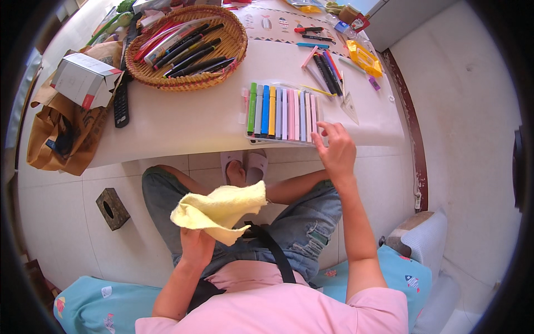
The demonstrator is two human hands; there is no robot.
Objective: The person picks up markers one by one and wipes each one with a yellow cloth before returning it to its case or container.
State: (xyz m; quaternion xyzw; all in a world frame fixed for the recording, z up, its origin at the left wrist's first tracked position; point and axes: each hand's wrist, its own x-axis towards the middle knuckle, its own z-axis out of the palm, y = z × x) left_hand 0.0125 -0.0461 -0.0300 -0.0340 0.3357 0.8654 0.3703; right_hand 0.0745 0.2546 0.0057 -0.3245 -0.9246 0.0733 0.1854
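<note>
My left hand (197, 246) holds a yellow cloth (221, 208) above my lap; its fingers are hidden under the folds. Over the table's front edge, my right hand (337, 150) has its thumb and fingers apart at the right end of a clear plastic case (283, 142). Markers lie side by side in that case: a green marker (252, 108), a blue marker (265, 110), a yellow-orange marker (272, 112) and several pale ones in grey, lilac and pink. My right fingertips are close to the last pale pink marker (313, 115); whether they touch it I cannot tell.
A wicker basket (137, 69) of pens stands at the back left, near a white box (83, 79), a brown paper bag (66, 129) and a remote control (121, 104). Loose black markers (327, 73), a set square (349, 108) and a yellow packet (363, 58) lie right. A tissue box (112, 208) sits on the floor.
</note>
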